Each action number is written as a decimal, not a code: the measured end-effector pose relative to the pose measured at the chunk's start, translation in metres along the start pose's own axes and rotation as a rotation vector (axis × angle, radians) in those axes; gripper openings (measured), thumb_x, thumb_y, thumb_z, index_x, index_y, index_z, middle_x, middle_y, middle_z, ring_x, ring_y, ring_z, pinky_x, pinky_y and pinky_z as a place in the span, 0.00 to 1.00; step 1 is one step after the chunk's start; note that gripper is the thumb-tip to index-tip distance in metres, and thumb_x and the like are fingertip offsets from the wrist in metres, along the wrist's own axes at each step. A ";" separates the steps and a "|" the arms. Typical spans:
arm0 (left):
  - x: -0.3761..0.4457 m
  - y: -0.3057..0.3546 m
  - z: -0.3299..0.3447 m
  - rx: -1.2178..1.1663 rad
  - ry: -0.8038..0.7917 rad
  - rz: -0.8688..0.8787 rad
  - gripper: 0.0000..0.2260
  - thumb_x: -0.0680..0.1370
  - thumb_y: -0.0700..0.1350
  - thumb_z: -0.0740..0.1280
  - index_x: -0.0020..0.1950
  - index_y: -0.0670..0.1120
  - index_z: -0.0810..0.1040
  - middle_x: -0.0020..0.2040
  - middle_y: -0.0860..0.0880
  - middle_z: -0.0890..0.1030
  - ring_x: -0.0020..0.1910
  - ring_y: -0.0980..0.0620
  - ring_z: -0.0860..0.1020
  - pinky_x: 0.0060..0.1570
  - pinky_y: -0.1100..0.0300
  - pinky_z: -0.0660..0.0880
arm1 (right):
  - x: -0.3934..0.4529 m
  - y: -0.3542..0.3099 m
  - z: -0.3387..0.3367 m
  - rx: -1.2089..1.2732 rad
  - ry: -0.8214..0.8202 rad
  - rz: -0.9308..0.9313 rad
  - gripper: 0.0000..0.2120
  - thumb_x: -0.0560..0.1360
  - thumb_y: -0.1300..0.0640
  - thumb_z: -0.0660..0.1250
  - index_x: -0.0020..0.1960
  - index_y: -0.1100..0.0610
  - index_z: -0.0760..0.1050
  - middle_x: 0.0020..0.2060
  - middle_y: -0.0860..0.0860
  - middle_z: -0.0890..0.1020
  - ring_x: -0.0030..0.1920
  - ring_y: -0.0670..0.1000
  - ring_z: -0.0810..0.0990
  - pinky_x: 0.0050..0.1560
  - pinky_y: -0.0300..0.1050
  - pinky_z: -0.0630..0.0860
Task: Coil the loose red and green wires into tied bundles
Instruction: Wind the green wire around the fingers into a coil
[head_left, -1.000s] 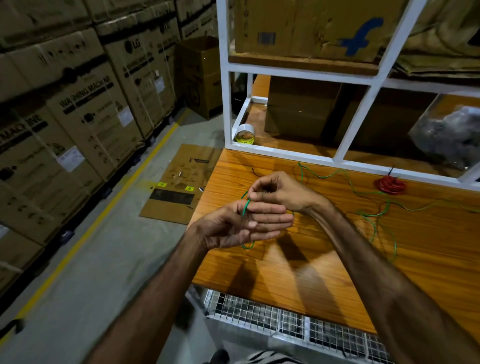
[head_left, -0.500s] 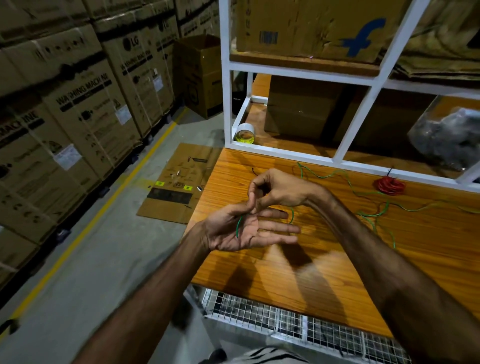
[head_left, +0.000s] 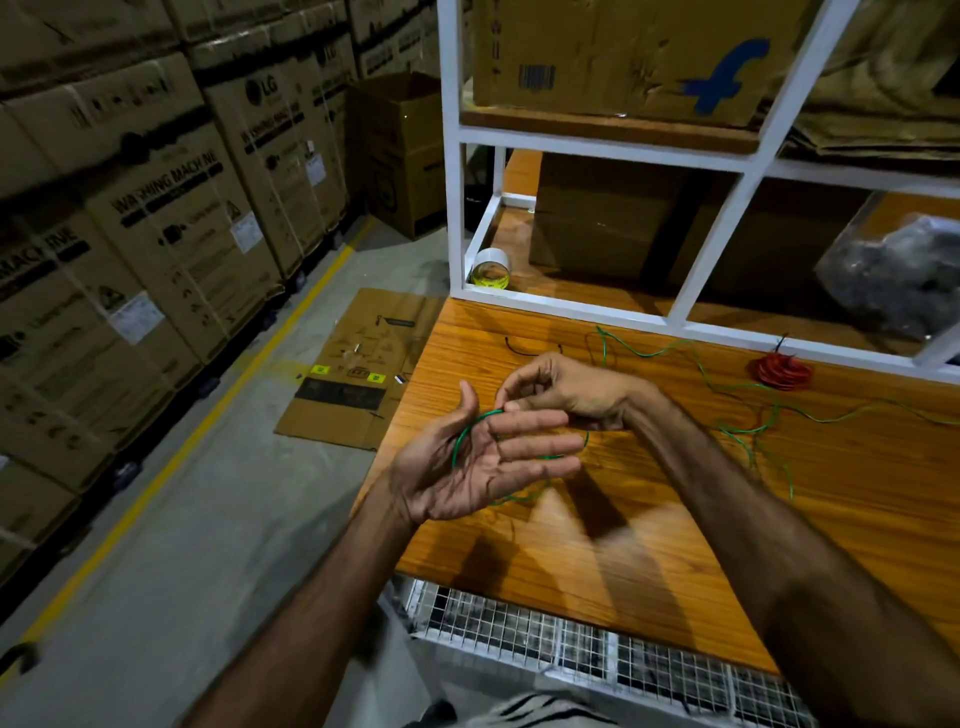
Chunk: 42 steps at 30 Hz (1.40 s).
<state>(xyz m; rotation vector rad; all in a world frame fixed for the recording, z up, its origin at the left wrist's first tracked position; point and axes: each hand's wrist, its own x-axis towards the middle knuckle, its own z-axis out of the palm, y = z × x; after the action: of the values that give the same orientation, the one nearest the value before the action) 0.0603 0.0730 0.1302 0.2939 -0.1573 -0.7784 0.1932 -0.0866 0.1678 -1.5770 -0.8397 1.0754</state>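
You wind the thin green wire around your flat left hand above the wooden table.

Your left hand lies palm up with straight fingers, and the wire loops across the palm and behind the fingers; your right hand pinches the same wire between thumb and fingertips just above the left index finger. The loose rest of the green wire trails in curves to the right over the orange-brown wood-grain tabletop, near a small coiled red wire bundle lying beside the white metal shelf frame. On the shelf stands a brown carton with a blue "f" mark and a barcode, and a roll of clear tape sits at the frame's corner. Stacked cartons on the left read "LG" and "WASHING MACHINE". The grey concrete floor carries a yellow line and a flattened cardboard sheet.
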 end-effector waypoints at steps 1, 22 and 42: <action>-0.001 0.000 -0.001 -0.033 0.002 0.029 0.38 0.83 0.62 0.51 0.80 0.32 0.56 0.77 0.28 0.62 0.77 0.29 0.61 0.76 0.46 0.60 | 0.000 0.002 0.001 0.020 0.024 -0.009 0.08 0.81 0.73 0.62 0.51 0.65 0.79 0.37 0.46 0.86 0.37 0.39 0.82 0.39 0.31 0.77; 0.008 -0.014 0.004 0.243 0.003 -0.043 0.37 0.75 0.23 0.60 0.82 0.37 0.53 0.79 0.31 0.59 0.78 0.29 0.56 0.70 0.54 0.73 | 0.004 0.006 0.007 -0.263 0.126 -0.165 0.03 0.75 0.66 0.75 0.48 0.64 0.85 0.41 0.51 0.85 0.42 0.41 0.81 0.44 0.36 0.77; 0.015 0.024 -0.040 0.323 0.776 0.716 0.52 0.67 0.14 0.41 0.83 0.53 0.54 0.82 0.45 0.61 0.80 0.43 0.62 0.78 0.48 0.58 | -0.017 0.041 0.028 -0.476 0.152 0.093 0.12 0.86 0.57 0.63 0.52 0.59 0.84 0.30 0.44 0.78 0.29 0.39 0.72 0.32 0.35 0.68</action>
<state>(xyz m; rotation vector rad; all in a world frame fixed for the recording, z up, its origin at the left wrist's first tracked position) 0.0969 0.0869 0.1001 0.7719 0.3398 0.1090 0.1613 -0.1021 0.1298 -2.0835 -0.9723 0.8420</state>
